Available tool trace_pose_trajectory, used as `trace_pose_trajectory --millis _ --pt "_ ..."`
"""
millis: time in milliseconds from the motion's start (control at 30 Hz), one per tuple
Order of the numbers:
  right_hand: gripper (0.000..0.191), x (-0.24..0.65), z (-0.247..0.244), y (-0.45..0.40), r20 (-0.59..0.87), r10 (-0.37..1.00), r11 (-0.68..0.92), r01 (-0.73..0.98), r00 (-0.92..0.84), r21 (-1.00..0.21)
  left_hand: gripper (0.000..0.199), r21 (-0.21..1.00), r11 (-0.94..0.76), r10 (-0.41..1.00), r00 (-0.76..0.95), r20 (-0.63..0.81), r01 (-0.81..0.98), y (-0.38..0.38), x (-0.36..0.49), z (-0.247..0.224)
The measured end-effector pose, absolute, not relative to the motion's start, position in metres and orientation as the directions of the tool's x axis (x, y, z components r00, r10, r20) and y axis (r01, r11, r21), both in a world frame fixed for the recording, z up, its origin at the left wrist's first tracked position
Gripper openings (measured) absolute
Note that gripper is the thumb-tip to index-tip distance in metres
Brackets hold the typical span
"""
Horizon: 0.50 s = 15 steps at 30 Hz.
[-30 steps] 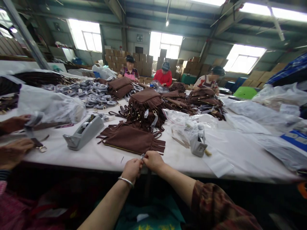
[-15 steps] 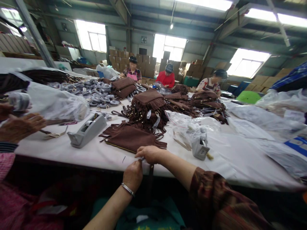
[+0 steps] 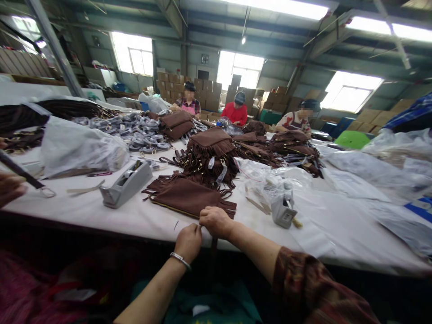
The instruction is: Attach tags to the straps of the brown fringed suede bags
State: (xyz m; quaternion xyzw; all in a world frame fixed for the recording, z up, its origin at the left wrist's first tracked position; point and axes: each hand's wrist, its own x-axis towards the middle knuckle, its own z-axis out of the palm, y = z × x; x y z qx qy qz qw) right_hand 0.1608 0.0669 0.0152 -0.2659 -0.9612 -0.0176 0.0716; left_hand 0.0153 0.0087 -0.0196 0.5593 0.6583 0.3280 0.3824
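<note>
Head view: taking the flat fringed bag [image 3: 189, 196] on the table [image 3: 337, 225] as our landmark, we find both our hands at its near side, almost meeting. Our left hand [image 3: 188, 243], a bracelet [image 3: 181, 260] at its wrist, has thumb and finger pressed together; what they pinch is too small for us to tell. Our right hand [image 3: 216, 221], beside the bag's near right corner, curls closed on a dark strap [image 3: 213, 247] that hangs below it. Left of the bag we see a grey tape dispenser [image 3: 125, 188]; to its right, a second dispenser [image 3: 283, 213] beside crumpled plastic [image 3: 280, 177]. Just behind the bag rises a pile of brown fringed bags [image 3: 212, 144]. Far left of it, a co-worker's hand [image 3: 10, 189] is blurred.
</note>
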Motion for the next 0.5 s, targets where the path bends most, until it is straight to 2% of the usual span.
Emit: trace_pose_trajectory --millis 100,267,400,500 --pt "0.01 0.168 0.001 0.061 0.214 0.526 0.848 0.528 -0.823 -0.052 0.023 0.91 0.328 0.944 -0.064 -0.323 0.253 0.014 0.018 -0.015" --pt "0.022 0.179 -0.002 0.042 0.295 0.569 0.817 0.568 -0.768 -0.098 0.02 0.847 0.532 0.843 0.088 -0.531 0.009 0.02 0.018 -0.008" --pt "0.031 0.18 -0.008 0.027 0.356 0.612 0.782 0.608 -0.706 -0.137 0.018 0.767 0.639 0.757 0.23 -0.612 -0.061 0.026 0.014 0.001" --pt "0.021 0.174 -0.017 0.028 0.417 0.65 0.741 0.651 -0.635 -0.165 0.02 0.742 0.669 0.721 0.285 -0.631 -0.048 0.027 0.014 0.006"
